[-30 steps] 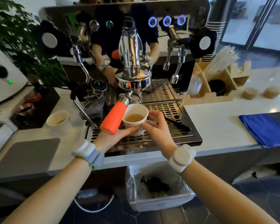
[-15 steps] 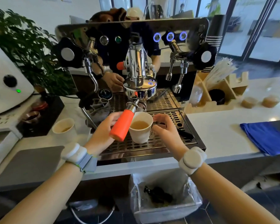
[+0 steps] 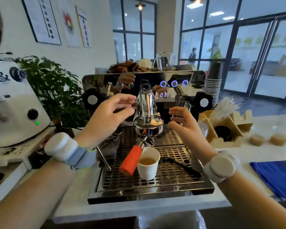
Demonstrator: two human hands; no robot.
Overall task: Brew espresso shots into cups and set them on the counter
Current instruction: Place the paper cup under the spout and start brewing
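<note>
A white paper cup with light brown coffee stands on the drip tray grate of the chrome espresso machine. It sits just right of the orange portafilter handle, below the group head. My left hand is raised left of the group head, fingers loosely spread, holding nothing. My right hand is raised on the right of it, open, apart from the cup. The machine's display reads 03.
A white grinder and a plant stand at the left. A black brush lies on the grate. A wooden organiser with straws, two small filled cups and a blue cloth are at the right.
Both hands have let go of the cup and risen to either side of the group head. The cup now stands alone on the grate. The view has tilted upward.
</note>
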